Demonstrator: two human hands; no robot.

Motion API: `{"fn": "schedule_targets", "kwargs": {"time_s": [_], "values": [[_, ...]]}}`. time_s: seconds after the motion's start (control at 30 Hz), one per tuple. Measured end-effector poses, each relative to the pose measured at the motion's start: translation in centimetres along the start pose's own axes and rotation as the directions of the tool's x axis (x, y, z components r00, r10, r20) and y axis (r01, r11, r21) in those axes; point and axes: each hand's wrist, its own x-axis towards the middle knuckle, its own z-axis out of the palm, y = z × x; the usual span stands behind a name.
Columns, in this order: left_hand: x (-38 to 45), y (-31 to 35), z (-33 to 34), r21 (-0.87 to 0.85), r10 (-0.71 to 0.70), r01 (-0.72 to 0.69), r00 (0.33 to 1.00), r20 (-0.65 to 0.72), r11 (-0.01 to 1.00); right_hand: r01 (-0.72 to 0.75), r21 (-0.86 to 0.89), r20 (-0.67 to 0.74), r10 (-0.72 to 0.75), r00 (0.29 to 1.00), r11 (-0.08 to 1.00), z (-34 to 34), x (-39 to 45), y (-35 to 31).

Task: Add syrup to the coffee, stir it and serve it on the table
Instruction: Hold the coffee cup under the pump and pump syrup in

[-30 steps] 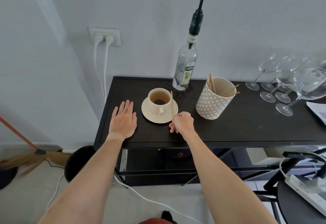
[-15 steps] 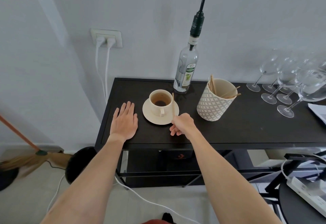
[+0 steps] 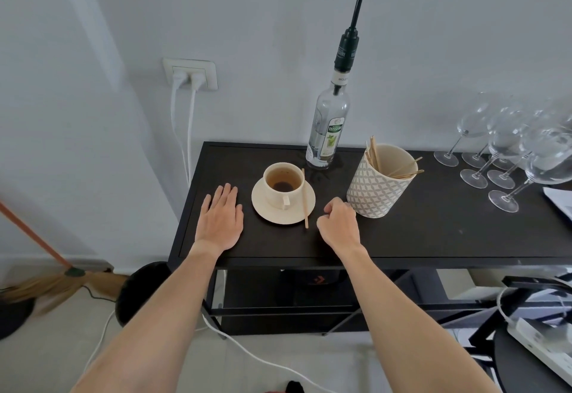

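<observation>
Pale grey wall backs a black console table, and that is where I have both hands. My right hand is curled into a loose fist with nothing in it, resting on the tabletop between the saucer and the patterned cup of sticks, touching neither as far as I can tell. My left hand lies flat, fingers spread, just left of the saucer. On the saucer stands the cream coffee cup, a little dark coffee in it, handle towards me. A wooden stirrer lies along the saucer's right side. Behind the cup stands the syrup bottle with its black pump. Wine glasses cluster at the far right.
</observation>
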Motion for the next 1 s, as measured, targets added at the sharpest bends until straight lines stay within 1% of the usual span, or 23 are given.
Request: {"fn": "schedule_targets", "kwargs": {"time_s": [0.07, 0.13, 0.2, 0.27, 0.33, 0.37, 0.43, 0.47, 0.57, 0.63, 0.67, 0.73, 0.87, 0.9, 1.0], "values": [[-0.1, -0.1, -0.1, -0.08, 0.004, -0.007, 0.999, -0.04, 0.997, 0.123, -0.136, -0.045, -0.13, 0.991, 0.983, 0.5, 0.4, 1.1], [-0.3, -0.2, -0.6, -0.181, 0.01, -0.024, 0.997, -0.079, 0.983, 0.193, -0.223, -0.055, -0.21, 0.976, 0.955, 0.9, 0.8, 2.0], [-0.6, 0.0, -1.2, -0.291, -0.002, -0.031, 0.994, -0.112, 0.956, 0.237, -0.243, -0.069, -0.26, 0.963, 0.941, 1.3, 0.9, 2.8], [-0.9, 0.7, -2.0, -0.38, -0.041, -0.008, 0.992, -0.123, 0.925, 0.259, -0.245, -0.082, -0.286, 0.955, 0.934, 1.6, 0.9, 3.3], [-1.2, 2.2, -2.6, -0.469, -0.08, 0.031, 0.993, -0.084, 0.883, 0.27, -0.241, -0.067, -0.293, 0.954, 0.932, 1.9, 0.8, 3.6], [-1.4, 3.2, -3.0, -0.53, -0.102, 0.069, 0.994, -0.033, 0.845, 0.277, -0.235, -0.057, -0.297, 0.953, 0.932, 1.9, 0.9, 3.6], [-1.6, 5.2, -3.5, -0.635, -0.163, 0.21, 0.978, 0.132, 0.743, 0.286, -0.231, -0.044, -0.304, 0.952, 0.93, 2.0, 1.0, 3.6], [-1.7, 6.3, -3.6, -0.673, -0.197, 0.294, 0.956, 0.219, 0.679, 0.288, -0.23, -0.044, -0.305, 0.951, 0.93, 2.0, 1.1, 3.6], [-1.6, 8.9, -3.7, -0.738, -0.283, 0.525, 0.851, 0.443, 0.424, 0.299, -0.228, -0.049, -0.318, 0.947, 0.927, 2.0, 1.2, 3.7], [-1.6, 10.0, -3.7, -0.741, -0.281, 0.606, 0.793, 0.54, 0.289, 0.302, -0.233, -0.048, -0.321, 0.946, 0.924, 2.1, 1.1, 3.8], [-1.6, 10.4, -3.6, -0.748, -0.264, 0.622, 0.78, 0.567, 0.232, 0.306, -0.247, -0.049, -0.327, 0.944, 0.919, 2.1, 1.0, 3.9], [-1.6, 11.1, -3.4, -0.77, -0.235, 0.622, 0.777, 0.584, 0.144, 0.322, -0.296, -0.044, -0.35, 0.936, 0.899, 2.2, 1.0, 4.0], [-1.3, 11.9, -3.1, -0.799, -0.233, 0.6, 0.784, 0.575, 0.049, 0.344, -0.356, -0.008, -0.371, 0.929, 0.869, 2.5, 1.1, 4.2], [-1.3, 11.9, -3.0, -0.807, -0.237, 0.589, 0.792, 0.563, 0.049, 0.344, -0.359, -0.007, -0.371, 0.929, 0.868, 2.5, 1.2, 4.2], [-1.3, 12.1, -2.5, -0.827, -0.273, 0.553, 0.815, 0.512, 0.099, 0.337, -0.363, -0.008, -0.365, 0.931, 0.869, 2.5, 1.2, 4.3]]}}
